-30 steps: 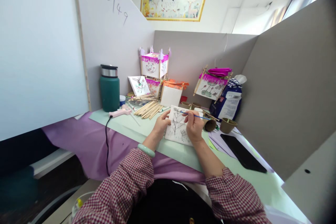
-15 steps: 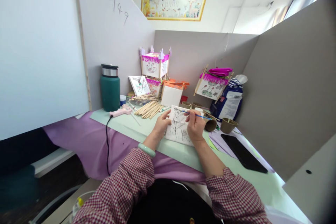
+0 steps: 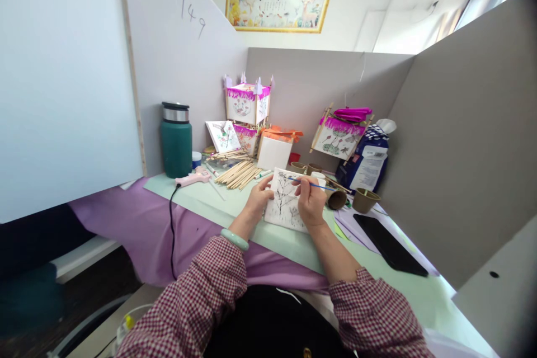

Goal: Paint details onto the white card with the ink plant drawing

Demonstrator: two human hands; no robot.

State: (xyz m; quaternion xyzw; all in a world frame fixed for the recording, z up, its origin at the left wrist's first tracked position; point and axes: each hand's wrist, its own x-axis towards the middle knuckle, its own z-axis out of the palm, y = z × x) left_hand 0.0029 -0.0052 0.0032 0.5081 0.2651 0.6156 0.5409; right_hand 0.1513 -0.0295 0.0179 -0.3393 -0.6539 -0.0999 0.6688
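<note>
A white square panel (image 3: 277, 213) bears a dark painted tree with branches and grass-like strokes. My left hand (image 3: 259, 199) grips the panel by its left edge, thumb on the front. In my right hand (image 3: 311, 202) a thin blue paintbrush (image 3: 321, 185) is pinched, its tip at the upper part of the painted tree. The right hand covers the panel's right side. Behind the hands a bundle of wooden sticks (image 3: 239, 174) lies on the table, and a blank white panel (image 3: 273, 153) leans upright.
A green flask (image 3: 176, 142) and a pink glue gun (image 3: 193, 178) are at the left. Paper lanterns (image 3: 247, 105) stand at the back. Brown pots (image 3: 366, 200), a black phone-like slab (image 3: 389, 246) and a dark blue bag (image 3: 367, 162) occupy the right. Grey partitions (image 3: 331, 78) enclose the table.
My right hand has shifted slightly to the left with the paintbrush, its tip still near the top of the tree. My left hand and the panel look almost the same.
</note>
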